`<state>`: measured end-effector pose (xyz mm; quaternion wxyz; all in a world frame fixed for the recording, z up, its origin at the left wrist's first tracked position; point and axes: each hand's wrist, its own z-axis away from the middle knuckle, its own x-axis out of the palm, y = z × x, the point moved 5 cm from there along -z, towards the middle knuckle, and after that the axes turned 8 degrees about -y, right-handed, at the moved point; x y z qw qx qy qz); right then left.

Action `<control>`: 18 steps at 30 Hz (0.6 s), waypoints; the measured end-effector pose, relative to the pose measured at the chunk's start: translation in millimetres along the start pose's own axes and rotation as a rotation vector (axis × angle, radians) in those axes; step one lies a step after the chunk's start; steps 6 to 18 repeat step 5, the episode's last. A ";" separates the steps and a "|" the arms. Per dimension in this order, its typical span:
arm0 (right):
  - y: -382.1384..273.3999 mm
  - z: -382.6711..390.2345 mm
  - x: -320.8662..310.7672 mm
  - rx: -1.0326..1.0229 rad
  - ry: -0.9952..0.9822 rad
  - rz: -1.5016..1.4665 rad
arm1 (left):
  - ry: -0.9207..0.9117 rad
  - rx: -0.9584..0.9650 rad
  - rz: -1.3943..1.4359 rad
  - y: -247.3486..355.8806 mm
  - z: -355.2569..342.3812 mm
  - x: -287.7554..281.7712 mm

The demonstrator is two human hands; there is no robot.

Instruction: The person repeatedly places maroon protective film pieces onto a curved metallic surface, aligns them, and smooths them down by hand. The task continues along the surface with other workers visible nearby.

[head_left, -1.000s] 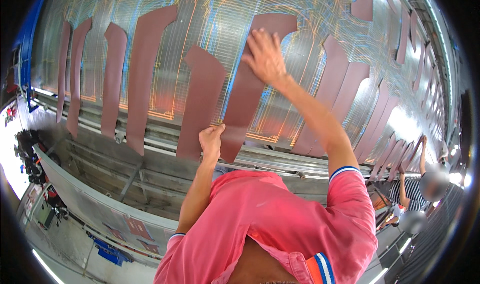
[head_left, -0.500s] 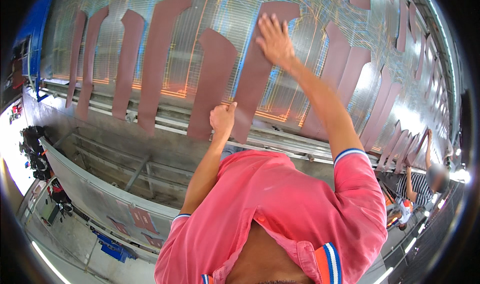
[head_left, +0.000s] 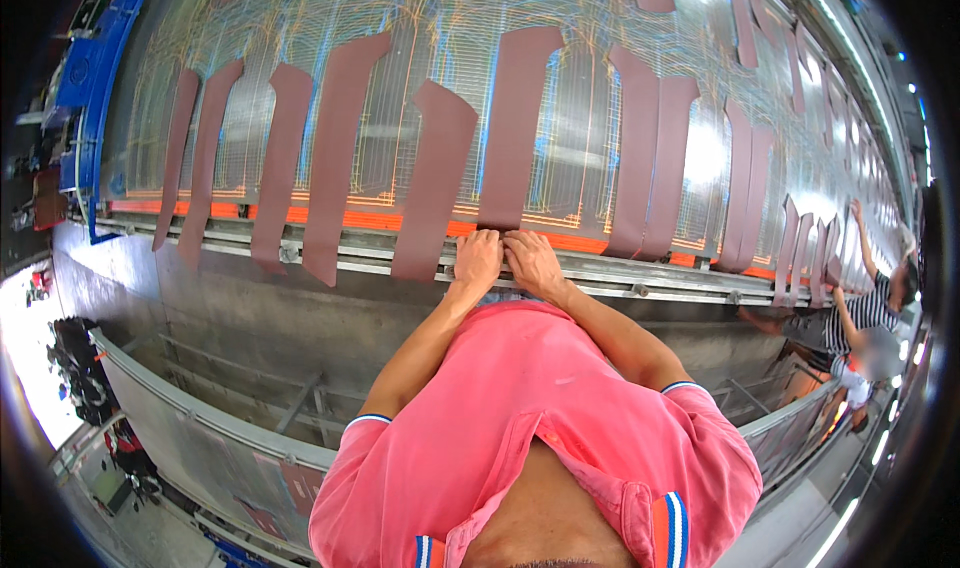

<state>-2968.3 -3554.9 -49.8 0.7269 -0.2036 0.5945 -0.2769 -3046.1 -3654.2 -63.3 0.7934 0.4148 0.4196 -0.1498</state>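
A long maroon cloth piece [head_left: 515, 133] with a slanted top lies nearly upright in the view on the line-marked table [head_left: 420, 58]. At its lower end, by the table's near edge, my left hand [head_left: 479, 258] is closed with fingers curled over. Close beside it, my right hand [head_left: 534, 261] is closed in the same way at that end. The fingertips hide the very edge of the cloth. Another maroon piece [head_left: 436, 173] lies just left of my hands, its end hanging over the metal rail [head_left: 375, 258].
Several more maroon pieces [head_left: 345, 148] lie in a row to the left, and paired pieces [head_left: 638, 158] to the right. An orange strip [head_left: 575, 240] runs along the near edge. Behind me stands a second table [head_left: 215, 408]. Another person in stripes [head_left: 868, 313] works at far right.
My right hand has left the cloth's upper part, where it lay flat, and come down beside my left. The cloth piece stands straighter, its lower end no longer hanging past the rail.
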 end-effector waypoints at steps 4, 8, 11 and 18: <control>7.4 -4.2 10.7 0.317 -0.193 -0.052 | -0.368 -0.128 -0.041 -10.2 -11.6 10.0; 7.4 -6.6 7.5 0.312 -0.176 -0.049 | -0.357 -0.119 -0.052 -9.3 -15.0 6.1; 7.4 -6.6 7.5 0.312 -0.176 -0.049 | -0.357 -0.119 -0.052 -9.3 -15.0 6.1; 7.4 -6.6 7.5 0.312 -0.176 -0.049 | -0.357 -0.119 -0.052 -9.3 -15.0 6.1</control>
